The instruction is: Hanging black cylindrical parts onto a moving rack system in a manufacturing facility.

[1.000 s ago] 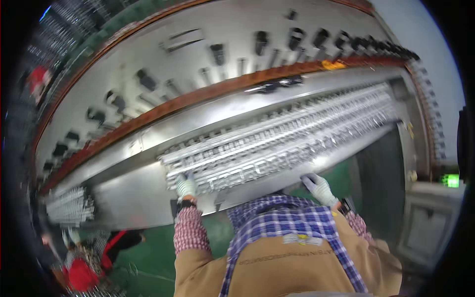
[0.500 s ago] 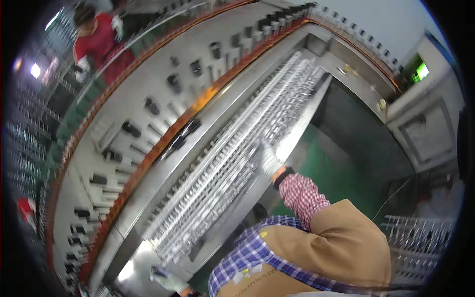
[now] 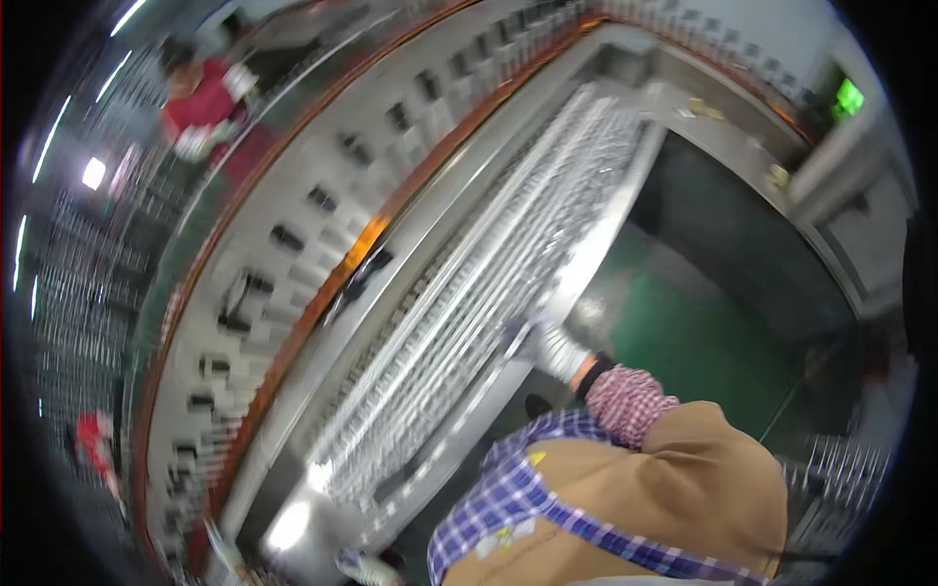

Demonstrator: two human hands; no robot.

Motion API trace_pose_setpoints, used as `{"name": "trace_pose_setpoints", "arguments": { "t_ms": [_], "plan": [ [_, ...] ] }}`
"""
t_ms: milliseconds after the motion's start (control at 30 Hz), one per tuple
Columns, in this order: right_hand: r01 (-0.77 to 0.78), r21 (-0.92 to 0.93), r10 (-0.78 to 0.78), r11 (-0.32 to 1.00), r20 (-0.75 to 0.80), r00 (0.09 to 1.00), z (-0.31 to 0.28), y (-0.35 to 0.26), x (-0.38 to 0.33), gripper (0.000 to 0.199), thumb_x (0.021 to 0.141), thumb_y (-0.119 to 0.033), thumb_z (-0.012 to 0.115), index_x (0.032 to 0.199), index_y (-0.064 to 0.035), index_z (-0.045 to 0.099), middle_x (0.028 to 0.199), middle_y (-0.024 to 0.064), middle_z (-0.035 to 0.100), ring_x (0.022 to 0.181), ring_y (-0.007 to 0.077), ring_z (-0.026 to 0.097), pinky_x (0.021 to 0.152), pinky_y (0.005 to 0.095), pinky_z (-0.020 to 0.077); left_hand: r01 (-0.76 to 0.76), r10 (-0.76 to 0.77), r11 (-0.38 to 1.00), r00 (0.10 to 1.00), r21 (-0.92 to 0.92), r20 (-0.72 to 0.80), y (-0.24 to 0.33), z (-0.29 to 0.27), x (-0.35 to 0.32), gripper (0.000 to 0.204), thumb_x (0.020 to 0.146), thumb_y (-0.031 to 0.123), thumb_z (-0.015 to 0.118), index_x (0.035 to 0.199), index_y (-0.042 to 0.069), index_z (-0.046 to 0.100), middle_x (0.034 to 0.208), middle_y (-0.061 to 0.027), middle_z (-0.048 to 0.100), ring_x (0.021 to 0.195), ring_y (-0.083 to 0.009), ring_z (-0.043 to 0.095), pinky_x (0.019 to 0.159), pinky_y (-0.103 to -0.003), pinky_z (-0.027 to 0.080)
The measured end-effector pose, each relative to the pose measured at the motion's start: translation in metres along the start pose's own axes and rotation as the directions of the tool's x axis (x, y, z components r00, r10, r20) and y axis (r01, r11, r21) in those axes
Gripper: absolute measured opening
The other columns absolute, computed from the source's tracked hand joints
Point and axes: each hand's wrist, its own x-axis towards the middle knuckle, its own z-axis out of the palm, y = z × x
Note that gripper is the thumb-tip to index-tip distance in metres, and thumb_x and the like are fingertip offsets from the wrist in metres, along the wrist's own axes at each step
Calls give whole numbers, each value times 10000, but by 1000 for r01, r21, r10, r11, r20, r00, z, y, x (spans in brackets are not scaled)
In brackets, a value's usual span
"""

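Note:
My right hand [image 3: 559, 350], in a white glove with dark fingertips, is at the near edge of a pile of long silver metal racks [image 3: 469, 303]. Its fingers are smeared by motion, so whether they grip a rack does not show. The racks lie lengthwise on a steel bench [image 3: 611, 234], with rows of small prongs along them. At the bottom edge of the picture is my left hand [image 3: 366, 566], also gloved and partly cut off. It is near the bench's close end, and its fingers are blurred.
Behind the bench runs a curved conveyor with an orange-brown edge [image 3: 391, 210] and rows of black-topped holders [image 3: 286, 236]. A black object [image 3: 363, 278] lies on the bench's far ledge. Across the conveyor stands a co-worker in red [image 3: 200, 103]. More racks [image 3: 831, 469] are at the right.
The whole view has shifted with my head. My right hand has drawn back from over the racks to their near edge. My left hand is lower and further out of the picture.

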Motion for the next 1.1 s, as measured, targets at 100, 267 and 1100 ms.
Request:
{"name": "trace_pose_setpoints", "arguments": {
  "t_ms": [100, 267, 1100],
  "plan": [
    [192, -234, -174, 953, 95, 980, -25, -18, 5, 658, 818, -510, 454, 1222, -1, 352, 1145, 86, 447, 1027, 190, 415, 932, 340, 354, 452, -383, 582, 886, -676, 262, 70, 30, -15, 470, 785, -52, 427, 1231, 53, 324, 1212, -166, 393, 1059, -261, 424, 857, -334, 408],
    [-26, -444, -116, 896, -289, 950, -8, -32, -10, 650, 786, -518, 506, 1157, 6, 406, 1047, 159, 498, 944, 253, 504, 815, 354, 426, 4, -7, 961, 1000, 277, 9, 33, 83, 12, 180, 838, 174, 506, 918, 13, 507, 796, -71, 505, 722, -155, 455, 677, -302, 407],
    [488, -865, -248, -118, 501, 829, 166, 139, -53, 182, 826, -174, 530, 872, -13, 599, 733, 92, 608, 633, 156, 573, 563, 271, 446, 16, 329, 844, 773, -536, 542, 110, 232, 163, 222, 835, 176, 531, 997, 25, 518, 845, -48, 569, 664, -109, 531, 591, -228, 443]
  ]
}}
